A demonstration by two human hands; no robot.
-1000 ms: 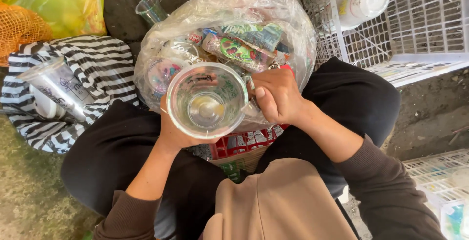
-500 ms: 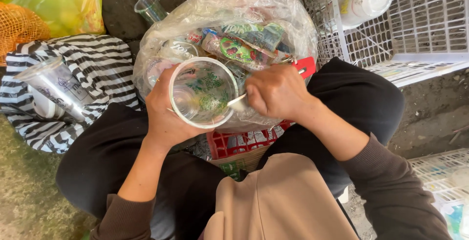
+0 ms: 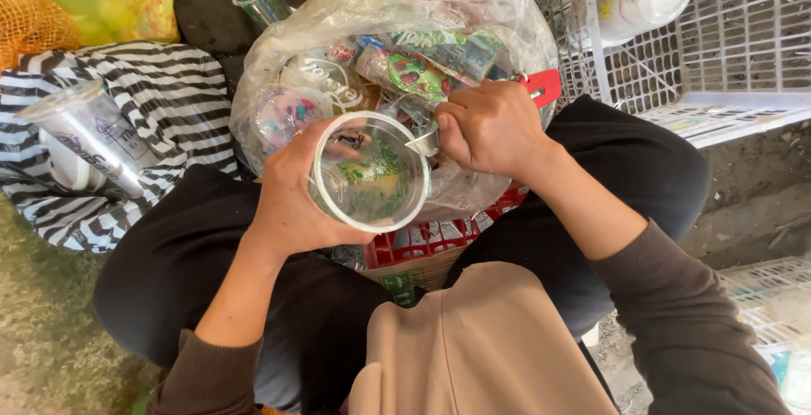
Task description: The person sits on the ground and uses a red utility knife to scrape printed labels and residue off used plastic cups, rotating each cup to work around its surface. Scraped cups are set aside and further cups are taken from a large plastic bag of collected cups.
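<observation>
Between the person's knees, near the middle of the view, a clear plastic cup [image 3: 372,174] with green print on its wall is tipped so its open mouth faces the camera. At the cup's nine o'clock the left hand [image 3: 291,200] wraps around it, fingers curled over the far wall and thumb under the rim, closed firmly on it. At the cup's two o'clock the right hand [image 3: 490,128] is closed in a loose fist, its fingertips pinching a small silvery strip [image 3: 422,141] right at the cup's rim; what that strip is cannot be told. Behind both hands, at twelve o'clock, sits a clear plastic bag [image 3: 397,35] stuffed with cups and colourful wrappers, resting on a red crate [image 3: 422,242]. Towards nine o'clock another clear cup [image 3: 89,132] lies on a black-and-white striped cloth [image 3: 169,103]. At two o'clock stands a white crate [image 3: 726,52].
</observation>
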